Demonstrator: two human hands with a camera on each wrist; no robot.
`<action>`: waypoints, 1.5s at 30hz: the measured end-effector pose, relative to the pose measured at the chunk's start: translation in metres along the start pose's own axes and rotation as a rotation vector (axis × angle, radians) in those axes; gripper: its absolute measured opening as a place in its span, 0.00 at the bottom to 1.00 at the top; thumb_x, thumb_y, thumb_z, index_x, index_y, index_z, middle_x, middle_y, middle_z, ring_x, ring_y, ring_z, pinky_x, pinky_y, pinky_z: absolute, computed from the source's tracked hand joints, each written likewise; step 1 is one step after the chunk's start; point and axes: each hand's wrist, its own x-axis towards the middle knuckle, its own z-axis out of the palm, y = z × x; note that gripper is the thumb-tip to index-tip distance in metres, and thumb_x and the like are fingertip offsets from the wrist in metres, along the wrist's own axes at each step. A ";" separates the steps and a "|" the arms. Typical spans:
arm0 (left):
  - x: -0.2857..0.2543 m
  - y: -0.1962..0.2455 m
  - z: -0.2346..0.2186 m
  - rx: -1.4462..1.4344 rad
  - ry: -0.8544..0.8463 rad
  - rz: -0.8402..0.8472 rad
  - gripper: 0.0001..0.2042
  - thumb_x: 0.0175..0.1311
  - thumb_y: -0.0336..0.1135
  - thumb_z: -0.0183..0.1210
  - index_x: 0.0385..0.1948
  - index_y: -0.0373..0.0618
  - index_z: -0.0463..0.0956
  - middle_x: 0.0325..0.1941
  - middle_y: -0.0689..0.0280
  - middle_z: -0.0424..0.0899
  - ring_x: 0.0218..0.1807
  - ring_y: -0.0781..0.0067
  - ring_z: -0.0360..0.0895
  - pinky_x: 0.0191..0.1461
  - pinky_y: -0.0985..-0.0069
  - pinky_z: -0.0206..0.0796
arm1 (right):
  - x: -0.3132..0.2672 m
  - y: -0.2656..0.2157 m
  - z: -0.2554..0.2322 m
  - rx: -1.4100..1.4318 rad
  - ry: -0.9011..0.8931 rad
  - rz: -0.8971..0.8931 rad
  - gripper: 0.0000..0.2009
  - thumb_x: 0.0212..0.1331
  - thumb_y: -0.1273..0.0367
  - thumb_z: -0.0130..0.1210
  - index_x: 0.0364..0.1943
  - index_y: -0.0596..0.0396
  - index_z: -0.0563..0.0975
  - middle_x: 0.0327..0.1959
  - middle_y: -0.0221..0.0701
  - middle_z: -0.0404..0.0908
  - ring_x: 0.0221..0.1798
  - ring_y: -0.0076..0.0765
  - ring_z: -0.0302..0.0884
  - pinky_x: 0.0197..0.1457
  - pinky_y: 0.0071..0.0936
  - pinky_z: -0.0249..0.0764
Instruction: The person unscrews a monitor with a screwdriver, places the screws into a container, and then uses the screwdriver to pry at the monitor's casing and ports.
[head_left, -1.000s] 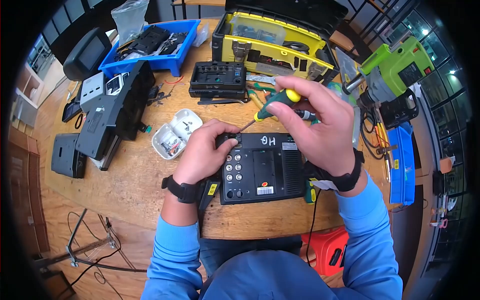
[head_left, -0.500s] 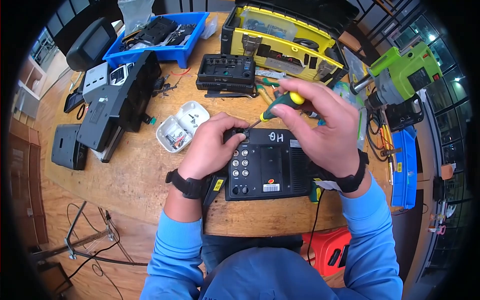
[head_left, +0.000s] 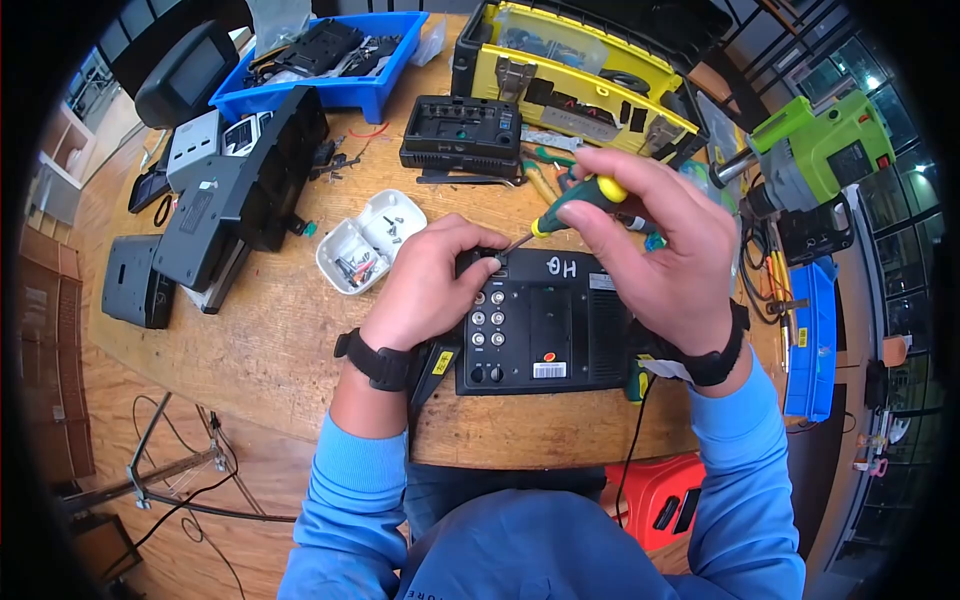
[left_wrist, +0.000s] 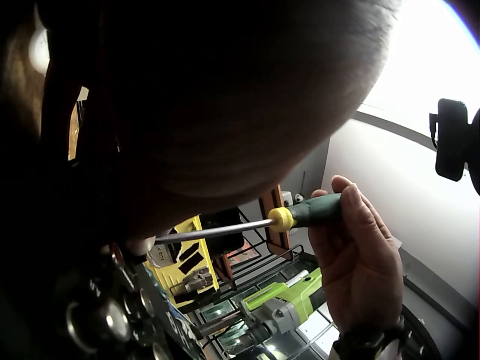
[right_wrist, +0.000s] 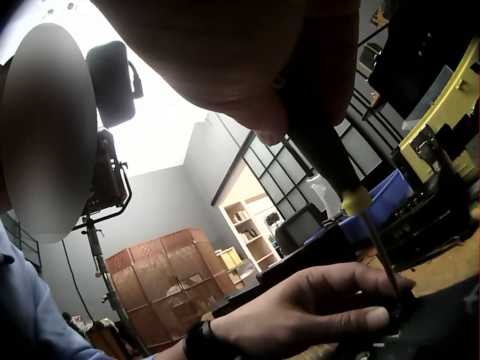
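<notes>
A black monitor [head_left: 590, 345] lies back up on the wooden table, with rows of round metal sockets and white letters on its casing. My left hand [head_left: 425, 280] holds its far left corner, thumb and index finger on either side of the screwdriver tip. My right hand [head_left: 665, 245] grips the green and yellow handle of a screwdriver [head_left: 575, 208] above the monitor. The shaft slants down to that corner, with its tip between the left fingertips in the right wrist view. What lies under the tip is hidden by the fingers.
An open white case [head_left: 350, 250] with screws stands left of the monitor. Beyond lie a black housing [head_left: 462, 135], a yellow toolbox [head_left: 500, 75] and a blue bin [head_left: 370, 95] of parts. Black casings [head_left: 205, 225] are stacked at left; a green power tool [head_left: 830, 150] stands at right.
The head view has shifted, so the table and monitor appear a little further right and up. Both hands keep their places, the screwdriver tip staying at the same corner.
</notes>
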 end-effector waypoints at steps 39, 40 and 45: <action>-0.002 0.001 0.002 -0.124 0.076 -0.013 0.12 0.60 0.22 0.67 0.46 0.38 0.86 0.45 0.51 0.87 0.50 0.44 0.85 0.56 0.59 0.76 | 0.027 0.006 0.074 1.053 -0.112 0.465 0.17 0.77 0.55 0.40 0.30 0.47 0.64 0.15 0.27 0.60 0.17 0.25 0.52 0.25 0.30 0.66; -0.002 0.002 0.002 -0.131 0.072 -0.022 0.12 0.60 0.22 0.67 0.46 0.38 0.86 0.44 0.52 0.87 0.50 0.45 0.85 0.56 0.59 0.76 | 0.028 0.009 0.073 1.073 -0.185 0.424 0.17 0.77 0.55 0.40 0.30 0.47 0.64 0.15 0.26 0.59 0.17 0.25 0.53 0.26 0.31 0.67; -0.001 -0.011 0.009 -0.200 0.093 0.032 0.11 0.61 0.22 0.67 0.46 0.39 0.86 0.44 0.52 0.86 0.49 0.47 0.84 0.55 0.61 0.76 | 0.030 0.015 0.074 1.212 -0.194 0.330 0.16 0.75 0.57 0.42 0.31 0.52 0.66 0.19 0.29 0.65 0.21 0.26 0.60 0.30 0.27 0.69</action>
